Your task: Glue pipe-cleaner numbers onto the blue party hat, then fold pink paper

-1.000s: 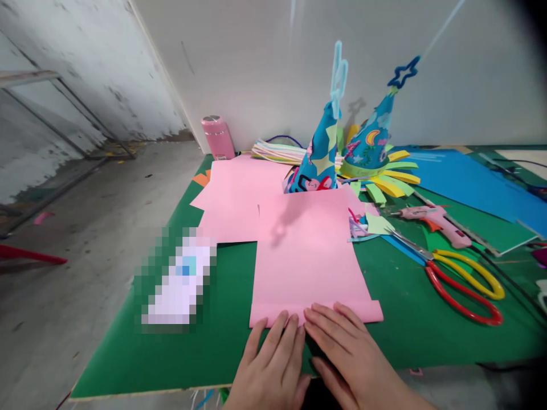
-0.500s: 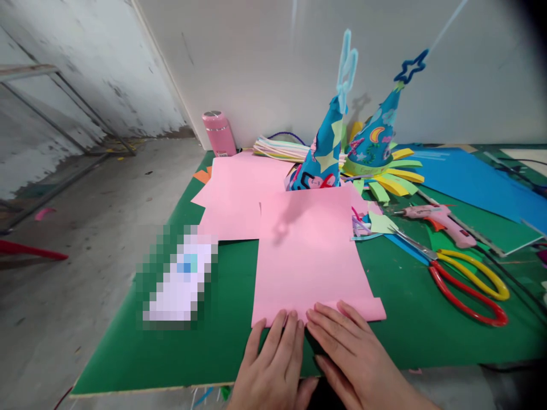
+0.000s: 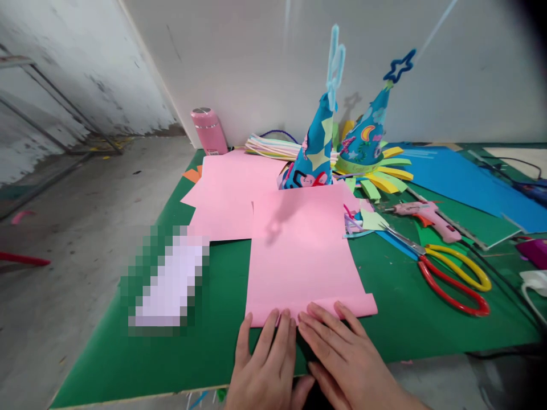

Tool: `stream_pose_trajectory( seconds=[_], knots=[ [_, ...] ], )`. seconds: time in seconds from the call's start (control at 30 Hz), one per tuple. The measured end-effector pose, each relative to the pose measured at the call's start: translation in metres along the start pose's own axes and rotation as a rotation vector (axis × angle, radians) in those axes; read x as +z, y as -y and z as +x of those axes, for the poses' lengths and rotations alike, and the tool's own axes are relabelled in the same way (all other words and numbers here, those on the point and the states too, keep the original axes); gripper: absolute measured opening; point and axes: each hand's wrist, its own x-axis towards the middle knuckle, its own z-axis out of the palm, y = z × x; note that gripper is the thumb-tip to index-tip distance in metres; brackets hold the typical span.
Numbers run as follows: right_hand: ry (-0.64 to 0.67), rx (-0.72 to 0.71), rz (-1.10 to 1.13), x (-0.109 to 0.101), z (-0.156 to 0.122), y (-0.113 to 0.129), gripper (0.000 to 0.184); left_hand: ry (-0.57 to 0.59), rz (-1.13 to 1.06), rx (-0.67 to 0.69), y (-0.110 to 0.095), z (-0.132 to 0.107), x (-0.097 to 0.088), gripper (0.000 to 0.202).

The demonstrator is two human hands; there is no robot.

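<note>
A sheet of pink paper (image 3: 301, 256) lies in front of me, its near edge rolled into a narrow tube (image 3: 361, 306). The fingertips of my left hand (image 3: 267, 359) lie spread along the left half of this roll. On its right half rest the outstretched fingers of my right hand (image 3: 346, 347). Both hands are open, side by side and pressed down on the paper. What the thumbs touch, if anything, I cannot make out. Beyond the sheet's far edge stands a blue party hat (image 3: 317, 142) with a light-blue pipe-cleaner shape on top.
More pink paper (image 3: 226, 193), a pink flask (image 3: 209, 131) and a second hat (image 3: 367, 131) stand or lie behind. Right are scissors (image 3: 455, 282), a pink glue gun (image 3: 431, 216) and blue sheets (image 3: 474, 182). A pixelated pale rectangle (image 3: 171, 285) lies left on the green table (image 3: 115, 353).
The view has turned slightly right, so everything sits further left in the picture. Both hands stay on the rolled edge, with no clear change in the roll.
</note>
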Motion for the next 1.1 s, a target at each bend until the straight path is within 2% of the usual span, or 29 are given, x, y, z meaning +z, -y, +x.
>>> stream_pose_trajectory(
  seconds=[0.53, 0.87, 1.1],
  knots=[
    [0.023, 0.003, 0.051, 0.0002, -0.0005, -0.0002, 0.036, 0.083, 0.096, 0.027, -0.0010, -0.0060, 0.0004, 0.049],
    [0.045, 0.006, 0.025, -0.0003, 0.0000, -0.0004, 0.038, 0.066, 0.078, 0.038, 0.0016, -0.0065, 0.0041, 0.053],
    [0.057, 0.023, 0.061, 0.0024, -0.0028, 0.0004, 0.047, 0.062, 0.078, 0.018, -0.0018, -0.0030, 0.0018, 0.052]
  ],
)
